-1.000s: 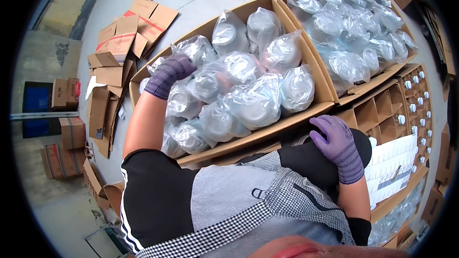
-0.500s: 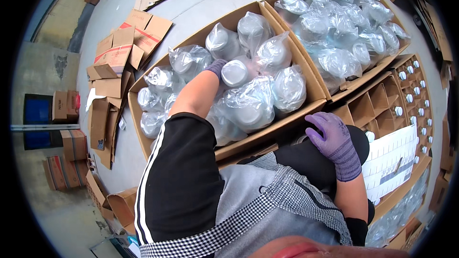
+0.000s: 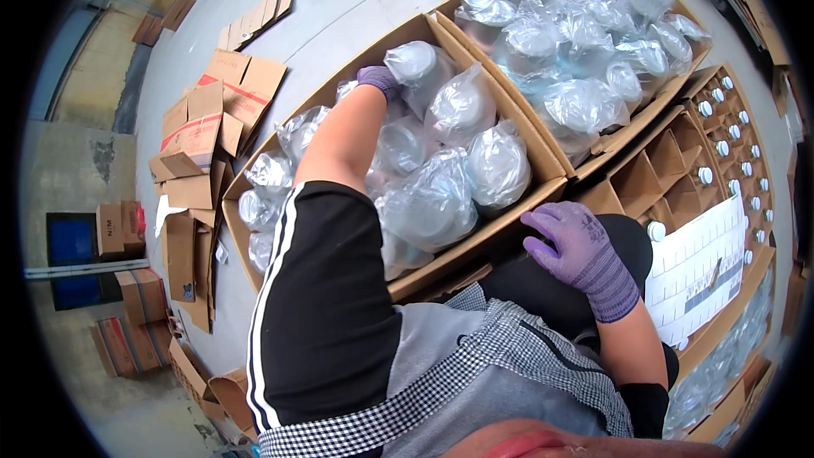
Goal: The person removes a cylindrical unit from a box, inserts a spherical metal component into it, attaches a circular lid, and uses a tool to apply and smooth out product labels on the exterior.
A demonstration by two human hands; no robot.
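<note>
My left hand (image 3: 379, 80), in a purple knit glove, reaches into the far side of the nearer carton (image 3: 465, 246). It is closed against the side of a jar in a clear plastic bag (image 3: 415, 64), with most fingertips out of sight. Around it stand several more bagged jars with pale round tops, such as the bagged jar (image 3: 462, 106) to the right. My right hand (image 3: 577, 246), gloved in the same purple, is by my knee near the carton's front edge. Its thumb is apart from loosely bent fingers, and nothing shows in it.
A second carton (image 3: 504, 93) full of bagged jars adjoins on the right. Beside it is a divided cardboard tray (image 3: 632, 182) with white-capped bottles, and a printed sheet (image 3: 695, 267) on top. Flattened cardboard (image 3: 191, 131) lies on the floor to the left; stacked boxes (image 3: 140, 297) stand beyond.
My left hand has moved farther away, toward the carton's back edge, and the jars around it have shifted. My right hand stays by my knee. The whole view has turned slightly.
</note>
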